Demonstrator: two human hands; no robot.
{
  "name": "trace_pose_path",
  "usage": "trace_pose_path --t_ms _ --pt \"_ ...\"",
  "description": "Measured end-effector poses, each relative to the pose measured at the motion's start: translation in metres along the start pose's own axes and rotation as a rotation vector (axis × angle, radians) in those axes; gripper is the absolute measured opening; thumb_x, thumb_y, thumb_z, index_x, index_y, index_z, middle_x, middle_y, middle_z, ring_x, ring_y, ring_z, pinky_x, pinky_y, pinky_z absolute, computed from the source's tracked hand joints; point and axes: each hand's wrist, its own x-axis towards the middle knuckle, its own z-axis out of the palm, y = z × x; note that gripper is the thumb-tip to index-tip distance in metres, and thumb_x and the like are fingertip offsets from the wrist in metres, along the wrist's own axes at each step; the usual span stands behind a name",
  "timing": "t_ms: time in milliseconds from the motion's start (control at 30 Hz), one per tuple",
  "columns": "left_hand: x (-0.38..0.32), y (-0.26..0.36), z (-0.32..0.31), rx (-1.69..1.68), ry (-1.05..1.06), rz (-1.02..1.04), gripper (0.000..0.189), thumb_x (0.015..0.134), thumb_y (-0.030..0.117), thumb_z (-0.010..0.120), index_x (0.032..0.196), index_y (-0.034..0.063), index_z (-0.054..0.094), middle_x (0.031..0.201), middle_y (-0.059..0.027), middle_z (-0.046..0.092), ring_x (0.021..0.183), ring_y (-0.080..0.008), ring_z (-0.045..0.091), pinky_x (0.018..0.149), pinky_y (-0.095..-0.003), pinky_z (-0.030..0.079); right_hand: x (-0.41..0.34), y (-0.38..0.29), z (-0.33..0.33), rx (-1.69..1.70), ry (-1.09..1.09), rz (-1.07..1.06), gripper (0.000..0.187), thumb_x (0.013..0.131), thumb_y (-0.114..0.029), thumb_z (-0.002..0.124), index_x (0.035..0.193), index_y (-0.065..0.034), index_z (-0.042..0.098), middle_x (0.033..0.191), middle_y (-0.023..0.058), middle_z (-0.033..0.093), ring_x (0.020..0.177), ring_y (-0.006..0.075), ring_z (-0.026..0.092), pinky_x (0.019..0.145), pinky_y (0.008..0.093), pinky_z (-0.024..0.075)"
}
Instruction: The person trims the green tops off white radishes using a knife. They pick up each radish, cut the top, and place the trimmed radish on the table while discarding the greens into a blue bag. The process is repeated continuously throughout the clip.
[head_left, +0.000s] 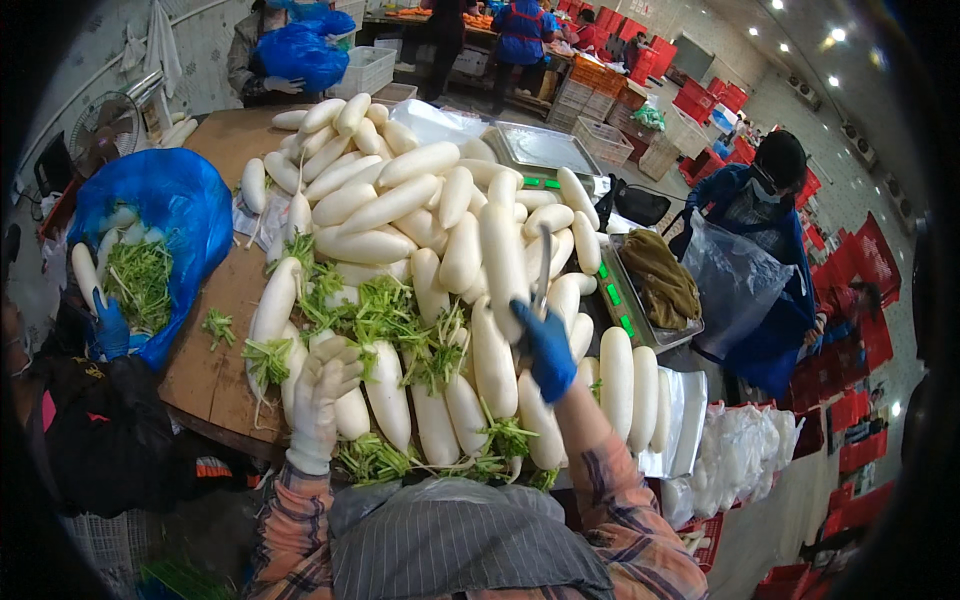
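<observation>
A large heap of white daikon radishes (390, 202) covers the table before me. My right hand (546, 351), in a blue glove, grips a knife (543, 266) whose curved blade points away from me. It is over the daikons at the right. My left hand (324, 382), in a whitish glove, is raised with its fingers curled over the near daikons; whether it holds anything is unclear. Cut green tops (386, 307) lie across the middle of the heap. More daikons with leafy stubs (510, 439) lie in a row at the near edge.
At the left, a blue plastic bag (199, 202) holds greens, with a co-worker's blue-gloved hand (112, 328) beside it. Scales (547, 146) stand at the back and right, one under a brown cloth (660, 277). Clear bags (739, 450) hang at the near right. A masked person (765, 225) stands at the right.
</observation>
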Motion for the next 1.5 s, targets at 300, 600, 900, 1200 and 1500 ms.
trace_pose_path --t_ms 300,600,900,1200,1500 --pt "0.048 -0.03 -0.037 0.547 0.14 0.264 0.045 0.09 0.018 0.064 0.129 0.0028 0.049 0.123 -0.0114 0.057 0.112 -0.0256 0.056 0.1 -0.0373 0.045 0.001 0.004 0.026 -0.024 -0.084 -0.276 0.042 0.091 -0.006 0.06 0.133 -0.0022 0.051 0.116 0.0079 0.067 0.052 0.002 0.049 0.043 0.0172 0.038" --pt "0.143 -0.026 -0.128 1.537 0.403 -0.335 0.083 0.07 0.042 0.079 0.137 0.0089 0.044 0.112 -0.0176 0.062 0.105 -0.0303 0.061 0.087 -0.0425 0.049 -0.069 0.037 0.024 -0.126 -0.233 -0.116 0.028 0.094 -0.008 0.058 0.121 -0.0018 0.058 0.096 0.0058 0.071 0.049 0.0009 0.043 0.043 0.0174 0.0332" --pt "0.067 -0.01 -0.107 0.284 -0.017 0.089 0.094 0.064 0.023 0.088 0.139 -0.0021 0.037 0.129 -0.0128 0.051 0.117 -0.0226 0.052 0.099 -0.0328 0.044 -0.081 0.036 -0.012 -0.42 -0.314 -0.131 0.013 0.093 -0.009 0.059 0.102 0.0015 0.059 0.081 0.0079 0.069 0.073 0.0104 0.062 0.068 0.0252 0.0487" --pt "0.029 0.023 0.011 0.637 -0.186 0.219 0.081 0.061 0.034 0.088 0.125 0.0016 0.052 0.111 -0.0096 0.062 0.099 -0.0213 0.062 0.088 -0.0327 0.05 -0.06 0.005 0.043 -0.784 -0.48 -0.679 0.028 0.089 -0.034 0.065 0.091 -0.0065 0.061 0.057 0.0161 0.055 0.054 0.0361 0.058 0.051 0.0427 0.0448" --pt "0.016 0.021 0.007 0.803 -0.224 0.224 0.081 0.06 0.041 0.087 0.124 0.0038 0.053 0.111 -0.0143 0.063 0.096 -0.0275 0.065 0.084 -0.036 0.053 -0.057 -0.008 0.035 -0.892 -0.437 -0.557 0.028 0.092 -0.03 0.062 0.089 -0.0023 0.062 0.056 0.0169 0.054 0.049 0.0292 0.054 0.05 0.0392 0.0433"
